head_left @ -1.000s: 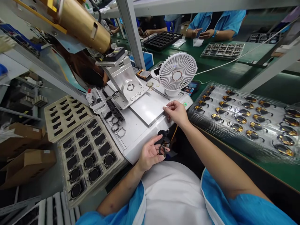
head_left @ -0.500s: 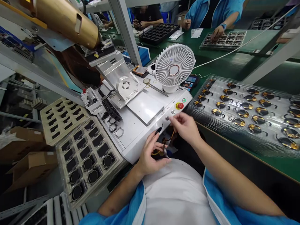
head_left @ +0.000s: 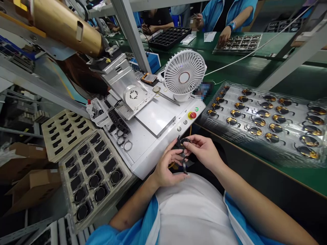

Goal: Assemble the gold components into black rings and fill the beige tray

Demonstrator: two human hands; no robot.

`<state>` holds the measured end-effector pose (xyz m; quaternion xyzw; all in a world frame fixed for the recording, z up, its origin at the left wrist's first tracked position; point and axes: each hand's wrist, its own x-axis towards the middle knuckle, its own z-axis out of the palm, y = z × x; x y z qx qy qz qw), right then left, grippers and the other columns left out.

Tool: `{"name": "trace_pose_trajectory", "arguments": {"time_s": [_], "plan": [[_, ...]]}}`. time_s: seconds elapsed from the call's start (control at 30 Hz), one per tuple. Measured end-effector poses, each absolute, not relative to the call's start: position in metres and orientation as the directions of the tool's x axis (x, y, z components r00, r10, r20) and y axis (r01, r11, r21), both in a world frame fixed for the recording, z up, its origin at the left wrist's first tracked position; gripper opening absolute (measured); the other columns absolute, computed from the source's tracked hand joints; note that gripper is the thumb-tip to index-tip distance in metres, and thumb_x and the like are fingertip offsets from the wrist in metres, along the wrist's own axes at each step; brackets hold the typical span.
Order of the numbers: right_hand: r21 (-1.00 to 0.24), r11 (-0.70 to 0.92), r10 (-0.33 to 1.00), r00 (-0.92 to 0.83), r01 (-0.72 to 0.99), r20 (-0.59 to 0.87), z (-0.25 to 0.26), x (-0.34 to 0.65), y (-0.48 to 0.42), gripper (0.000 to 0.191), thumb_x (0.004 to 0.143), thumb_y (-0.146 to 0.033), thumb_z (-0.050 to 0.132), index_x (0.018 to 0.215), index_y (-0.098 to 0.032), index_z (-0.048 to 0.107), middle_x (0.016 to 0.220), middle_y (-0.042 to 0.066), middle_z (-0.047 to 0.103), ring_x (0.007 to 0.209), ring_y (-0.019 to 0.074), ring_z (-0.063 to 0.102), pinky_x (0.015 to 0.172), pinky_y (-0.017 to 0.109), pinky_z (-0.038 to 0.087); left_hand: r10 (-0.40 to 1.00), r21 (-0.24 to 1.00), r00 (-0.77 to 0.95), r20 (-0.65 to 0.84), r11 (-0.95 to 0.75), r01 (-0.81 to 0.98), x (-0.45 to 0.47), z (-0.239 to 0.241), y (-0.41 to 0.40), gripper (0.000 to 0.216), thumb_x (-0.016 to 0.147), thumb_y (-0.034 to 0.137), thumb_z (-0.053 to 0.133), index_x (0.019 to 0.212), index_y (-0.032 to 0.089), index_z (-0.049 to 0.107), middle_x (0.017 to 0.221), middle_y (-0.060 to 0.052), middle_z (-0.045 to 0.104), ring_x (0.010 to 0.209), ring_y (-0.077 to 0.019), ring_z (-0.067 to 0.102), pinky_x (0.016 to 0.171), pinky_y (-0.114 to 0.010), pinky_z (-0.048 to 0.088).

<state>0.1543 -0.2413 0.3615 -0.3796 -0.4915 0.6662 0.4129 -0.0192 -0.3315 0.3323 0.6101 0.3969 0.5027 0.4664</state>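
Both my hands meet just in front of the white machine base (head_left: 143, 160), below its row of buttons. My left hand (head_left: 167, 168) is closed around small black ring parts (head_left: 184, 163), one hanging down from the fingers. My right hand (head_left: 203, 151) pinches a small round black part with a gold centre (head_left: 185, 142) held between the two hands. A clear tray (head_left: 263, 119) of gold-and-black round parts lies to my right. A beige tray (head_left: 95, 173) with black round parts in its near pockets lies to my left.
A white desk fan (head_left: 184, 73) stands at the back of the machine base, beside a red emergency button (head_left: 193, 115). A gold cylinder (head_left: 63, 27) hangs over a metal fixture (head_left: 127, 90). Cardboard boxes (head_left: 28, 180) sit far left. Other people work across the green bench (head_left: 237, 68).
My right hand came back from the machine's plate, down past the buttons, to join my left hand. Both hands now hold the small parts together. The view shifted slightly right.
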Motion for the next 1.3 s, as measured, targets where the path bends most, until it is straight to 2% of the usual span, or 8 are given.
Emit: {"name": "trace_pose_trajectory", "arguments": {"time_s": [0.17,0.33,0.47,0.6,0.7,0.83,1.03,1.3], "plan": [[-0.959,-0.241,0.909,-0.381,-0.148,-0.17,0.358,0.158,-0.241,0.046,0.062,-0.05,0.095,0.083,-0.016,0.071,0.069,0.003,0.072,0.057,0.0175,0.069,0.053,0.026,0.06,0.891,0.884,0.291,0.349,-0.416,0.214,-0.022,0.326,-0.329,0.082,0.074,0.02,0.087,0.146,0.023,0.049,0.17,-0.025,0.022,0.106,-0.0292,0.076,0.088,-0.04,0.066],[-0.939,-0.299,0.877,-0.437,-0.168,-0.2,0.358,0.161,-0.24,0.047,0.059,-0.049,0.097,0.08,-0.015,0.072,0.069,0.005,0.073,0.058,0.0176,0.07,0.059,0.028,0.062,0.825,0.752,0.434,0.362,-0.534,0.386,-0.027,0.32,-0.325,0.085,0.08,0.014,0.078,0.153,0.025,0.038,0.169,-0.022,0.026,0.123,-0.0312,0.069,0.099,-0.046,0.063],[-0.909,-0.355,0.871,-0.43,-0.219,-0.237,0.361,0.159,-0.242,0.047,0.06,-0.051,0.096,0.073,-0.016,0.068,0.06,0.001,0.067,0.049,0.0128,0.062,0.05,0.024,0.056,0.862,0.877,0.31,0.402,-0.459,0.141,-0.028,0.319,-0.326,0.091,0.077,0.018,0.085,0.155,0.028,0.039,0.168,-0.024,0.028,0.115,-0.0294,0.073,0.094,-0.041,0.064],[-0.881,-0.43,0.822,-0.49,-0.198,-0.291,0.369,0.158,-0.246,0.047,0.055,-0.046,0.099,0.069,-0.015,0.067,0.063,-0.001,0.065,0.053,0.0081,0.056,0.052,0.019,0.05,0.939,0.916,0.051,0.341,-0.32,-0.243,-0.027,0.316,-0.323,0.059,0.085,0.024,0.082,0.139,0.023,0.059,0.141,-0.017,0.066,0.125,-0.0285,0.068,0.107,-0.042,0.056],[-0.85,-0.507,0.756,-0.547,-0.143,-0.359,0.374,0.155,-0.254,0.047,0.053,-0.045,0.099,0.068,-0.014,0.067,0.068,0.001,0.068,0.06,0.0092,0.059,0.058,0.02,0.052,0.953,0.884,-0.042,0.301,-0.295,-0.361,-0.024,0.311,-0.32,0.053,0.08,0.029,0.087,0.129,0.024,0.067,0.131,-0.012,0.073,0.121,-0.0244,0.07,0.107,-0.038,0.056],[-0.824,-0.54,0.753,-0.537,-0.173,-0.38,0.376,0.144,-0.269,0.047,0.053,-0.036,0.097,0.067,-0.017,0.057,0.064,-0.001,0.065,0.056,0.0118,0.06,0.055,0.023,0.048,0.947,0.855,-0.037,0.32,-0.306,-0.42,-0.02,0.307,-0.319,0.054,0.079,0.023,0.088,0.129,0.03,0.07,0.132,-0.009,0.073,0.116,-0.0215,0.073,0.098,-0.032,0.061],[-0.911,-0.367,0.864,-0.431,-0.188,-0.259,0.377,0.133,-0.279,0.039,0.059,-0.023,0.085,0.072,-0.021,0.048,0.064,-0.005,0.058,0.057,0.0099,0.05,0.051,0.021,0.037,0.933,0.849,-0.048,0.356,-0.345,-0.4,-0.021,0.306,-0.323,0.059,0.075,0.018,0.09,0.128,0.032,0.071,0.131,-0.009,0.074,0.119,-0.0251,0.072,0.101,-0.037,0.062],[-0.948,-0.295,0.879,-0.423,-0.121,-0.219,0.382,0.129,-0.28,0.032,0.06,-0.023,0.074,0.076,-0.022,0.046,0.065,-0.006,0.055,0.056,0.0101,0.046,0.05,0.023,0.037,0.964,0.901,-0.114,0.242,-0.267,-0.341,-0.025,0.3,-0.325,0.057,0.067,0.025,0.096,0.12,0.033,0.076,0.123,-0.006,0.077,0.115,-0.0268,0.074,0.099,-0.04,0.063]]}}
